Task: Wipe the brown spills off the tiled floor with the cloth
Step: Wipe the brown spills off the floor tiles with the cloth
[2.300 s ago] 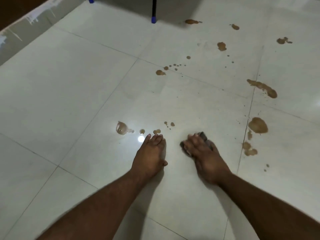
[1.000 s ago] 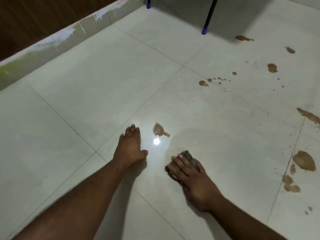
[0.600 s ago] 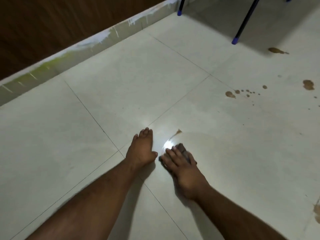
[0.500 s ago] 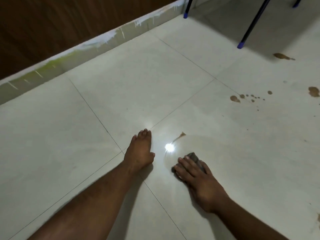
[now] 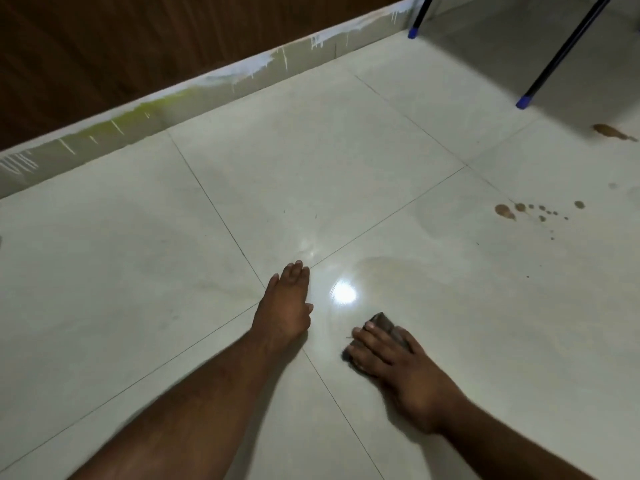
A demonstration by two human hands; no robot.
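My right hand (image 5: 398, 362) presses a small dark cloth (image 5: 383, 323) flat on the pale tiled floor (image 5: 329, 174); only the cloth's far end shows past my fingers. My left hand (image 5: 285, 308) lies flat on the floor beside it, fingers together, holding nothing. A faint wet smear (image 5: 391, 271) lies just beyond the cloth. A cluster of brown drops (image 5: 505, 211) sits far right, and a brown spill (image 5: 609, 131) lies near a chair leg.
A dark wooden wall with a paint-streaked skirting (image 5: 207, 84) runs along the far left. Two black legs with blue feet (image 5: 524, 102) (image 5: 412, 33) stand at the top right. A bright light reflection (image 5: 344, 292) shines between my hands.
The brown puddle near my left hand has been wiped away, leaving a wet smear. My right hand pulled the cloth back toward me. The view swung left, so most spills left the frame.
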